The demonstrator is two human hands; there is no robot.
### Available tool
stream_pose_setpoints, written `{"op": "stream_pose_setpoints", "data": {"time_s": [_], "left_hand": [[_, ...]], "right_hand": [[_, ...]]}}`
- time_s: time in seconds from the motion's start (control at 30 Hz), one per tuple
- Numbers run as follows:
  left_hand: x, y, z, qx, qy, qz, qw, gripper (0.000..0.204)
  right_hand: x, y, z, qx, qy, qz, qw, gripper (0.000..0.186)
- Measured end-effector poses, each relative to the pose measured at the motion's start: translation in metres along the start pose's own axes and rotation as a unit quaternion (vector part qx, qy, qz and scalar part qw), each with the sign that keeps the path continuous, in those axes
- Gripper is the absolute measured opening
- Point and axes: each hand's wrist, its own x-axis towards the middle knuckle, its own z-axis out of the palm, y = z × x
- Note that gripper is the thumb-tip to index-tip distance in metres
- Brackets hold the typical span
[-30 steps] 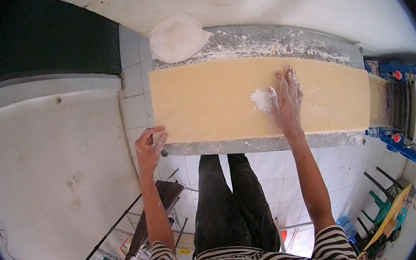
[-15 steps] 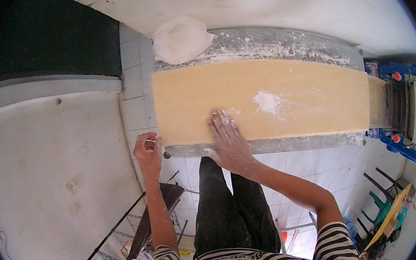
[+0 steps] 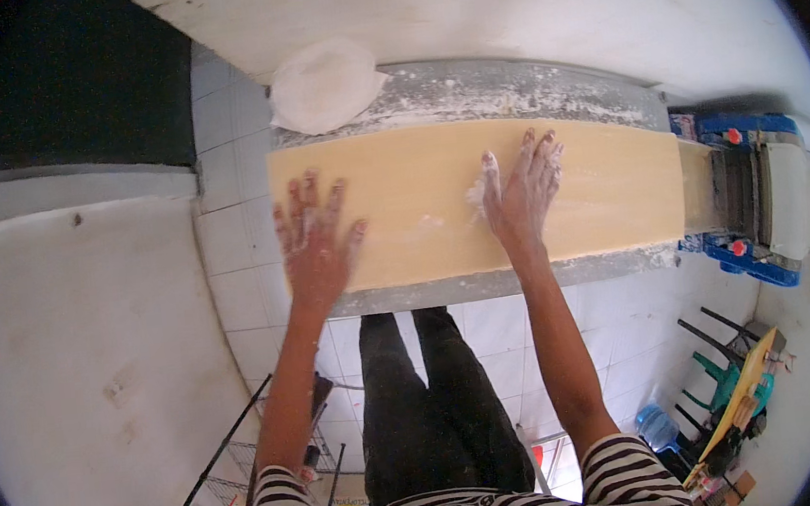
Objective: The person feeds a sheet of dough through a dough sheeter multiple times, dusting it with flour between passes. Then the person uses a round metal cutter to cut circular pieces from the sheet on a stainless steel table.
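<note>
Forearms (image 3: 563, 355) outstretched, left hand (image 3: 318, 261) spread wide, right hand (image 3: 520, 205) partly spread, both palm-down over dough sheet (image 3: 418, 188)

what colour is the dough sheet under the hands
Pale yellow; the dough sheet shows best in the head view.

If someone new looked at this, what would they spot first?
Probably the big yellow sheet, maybe dough, stretched across the gray table. Next, the two spread hands over it: the left hand by its left end and the powdery right hand just right of its middle. Then the blue machine at the sheet's right end and the white bag at the table's back left corner.
</note>
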Motion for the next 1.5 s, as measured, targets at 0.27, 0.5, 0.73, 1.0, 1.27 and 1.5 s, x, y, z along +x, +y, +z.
{"op": "stream_pose_setpoints", "data": {"time_s": [0.27, 0.5, 0.73, 1.0, 1.27, 1.5], "left_hand": [[0.007, -0.017, 0.017, 0.075, 0.019, -0.108, 0.991, 0.072], [0.002, 0.051, 0.019, -0.142, -0.011, 0.067, 0.988, 0.066], [0.067, 0.128, 0.041, -0.041, -0.042, 0.115, 0.992, 0.066], [0.079, 0.112, 0.041, 0.008, -0.055, 0.077, 0.996, 0.066], [0.080, 0.117, 0.041, 0.023, -0.058, 0.062, 0.996, 0.066], [0.075, 0.146, 0.043, -0.025, -0.087, 0.058, 0.994, 0.070]], "right_hand": [[-0.014, 0.057, 0.004, -0.028, -0.075, -0.173, 0.982, 0.091], [0.035, 0.256, -0.072, -0.191, 0.032, 0.152, 0.969, 0.086], [-0.035, 0.058, 0.016, -0.053, 0.000, -0.091, 0.994, 0.086], [0.099, 0.276, -0.075, -0.195, 0.017, 0.165, 0.967, 0.078], [-0.015, 0.215, -0.065, -0.017, -0.027, 0.035, 0.999, 0.090], [0.043, 0.217, -0.063, 0.000, 0.036, -0.002, 0.999, 0.077]]}}
